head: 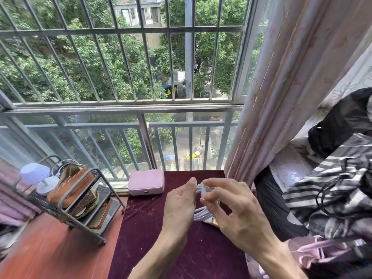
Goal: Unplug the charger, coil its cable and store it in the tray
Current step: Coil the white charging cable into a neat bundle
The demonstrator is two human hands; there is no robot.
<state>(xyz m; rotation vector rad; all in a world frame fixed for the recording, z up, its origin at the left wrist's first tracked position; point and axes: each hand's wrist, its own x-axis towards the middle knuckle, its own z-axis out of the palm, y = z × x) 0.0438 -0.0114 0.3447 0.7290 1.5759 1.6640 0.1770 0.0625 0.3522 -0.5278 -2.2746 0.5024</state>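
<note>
Both grips closed on the white cable (201,213): left hand (179,206) holds the loops above the bench (141,228), right hand (235,206) pinches the end; we judge coiling nearly done, tray next, not identifiable.

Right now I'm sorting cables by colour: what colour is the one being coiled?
White; the charger cable shows best in the head view.
</note>
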